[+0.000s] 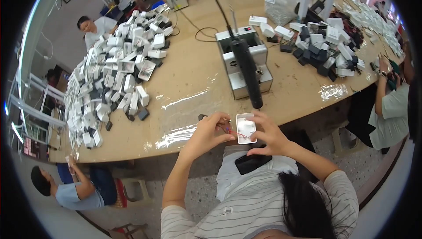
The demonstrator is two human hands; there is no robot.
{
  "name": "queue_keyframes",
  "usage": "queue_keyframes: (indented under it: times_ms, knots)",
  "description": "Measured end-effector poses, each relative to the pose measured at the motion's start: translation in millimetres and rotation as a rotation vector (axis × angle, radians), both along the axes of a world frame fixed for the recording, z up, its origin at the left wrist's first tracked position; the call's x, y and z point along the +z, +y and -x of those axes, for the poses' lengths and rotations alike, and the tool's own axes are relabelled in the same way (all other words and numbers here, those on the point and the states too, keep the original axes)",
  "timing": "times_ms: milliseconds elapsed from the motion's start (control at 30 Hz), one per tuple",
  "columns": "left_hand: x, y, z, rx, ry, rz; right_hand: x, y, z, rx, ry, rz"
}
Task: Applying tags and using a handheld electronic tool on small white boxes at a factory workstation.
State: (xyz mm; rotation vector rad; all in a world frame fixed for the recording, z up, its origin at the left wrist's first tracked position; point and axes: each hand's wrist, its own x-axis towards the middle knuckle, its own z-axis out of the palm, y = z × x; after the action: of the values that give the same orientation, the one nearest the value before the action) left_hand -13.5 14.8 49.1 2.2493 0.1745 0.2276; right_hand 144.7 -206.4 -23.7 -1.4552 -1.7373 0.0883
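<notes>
At the table's near edge, my right hand (270, 134) grips a white, open plastic housing (245, 129) by its right side, its hollow inside facing up. Just left of it, my left hand (210, 131) has its fingers closed round a small part with thin red and dark wires (231, 132). Those wires run across into the housing. The part itself is mostly hidden by my fingers. Directly beyond the housing hangs a black electric screwdriver (246, 72), its tip close above my right fingers.
A metal screw-feeding machine (239, 85) stands behind the screwdriver. White and black housings form a large pile (118, 72) on the left and another pile (325, 41) on the right. A dark phone-like object (252, 164) lies on my lap. Other people sit around the table (193, 81).
</notes>
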Motion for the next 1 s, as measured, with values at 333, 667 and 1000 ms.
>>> queue_keyframes:
  times_ms: [333,667,1000]
  knots:
    - [-9.1,3.6,-5.0,0.043,0.006,0.062,25.7,9.2,12.0,-0.183,0.149,0.214]
    - [3.4,-4.3,-9.8,-0.058,0.065,-0.104,26.1,9.7,5.4,-0.151,0.216,0.234]
    - [3.9,-51.4,-16.9,0.053,0.053,-0.55,25.8,8.2,6.9,-0.171,0.218,0.236]
